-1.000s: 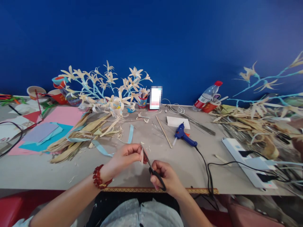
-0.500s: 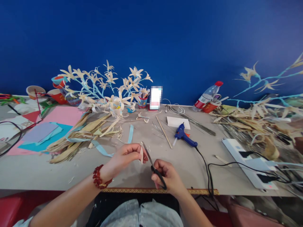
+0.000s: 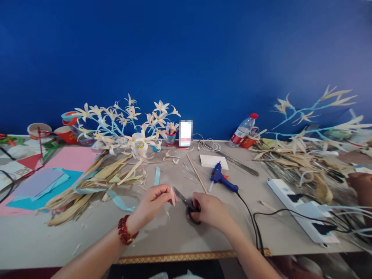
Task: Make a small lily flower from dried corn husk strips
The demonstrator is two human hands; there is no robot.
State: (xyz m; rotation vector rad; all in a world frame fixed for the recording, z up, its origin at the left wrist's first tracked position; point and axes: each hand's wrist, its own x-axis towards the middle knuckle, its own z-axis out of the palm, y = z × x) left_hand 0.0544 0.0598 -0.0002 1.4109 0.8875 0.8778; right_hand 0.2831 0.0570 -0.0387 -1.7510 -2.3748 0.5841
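My left hand (image 3: 153, 204), with a red bead bracelet on the wrist, pinches a small pale husk petal (image 3: 172, 195) just above the grey table (image 3: 58, 244). My right hand (image 3: 209, 211) is closed around the black handles of a pair of scissors (image 3: 186, 201), whose blades point left toward the petal and almost touch it. A blue glue gun (image 3: 221, 179) lies beyond my right hand, and a thin wooden stick (image 3: 197, 179) lies beside it.
A heap of dried husks (image 3: 95, 182) with a pale blue ribbon (image 3: 116, 197) and coloured paper sheets (image 3: 43, 182) lie left. A husk-flower branch (image 3: 128, 120), cups, a phone (image 3: 185, 133) and a bottle (image 3: 242, 130) stand at the back. A white power strip (image 3: 302, 211) with black cables lies right, near another person's hand (image 3: 360, 186).
The view has tilted up, so the table sits lower in frame. My right hand has turned the scissors flatter, with the blades now pointing left at the petal rather than up.
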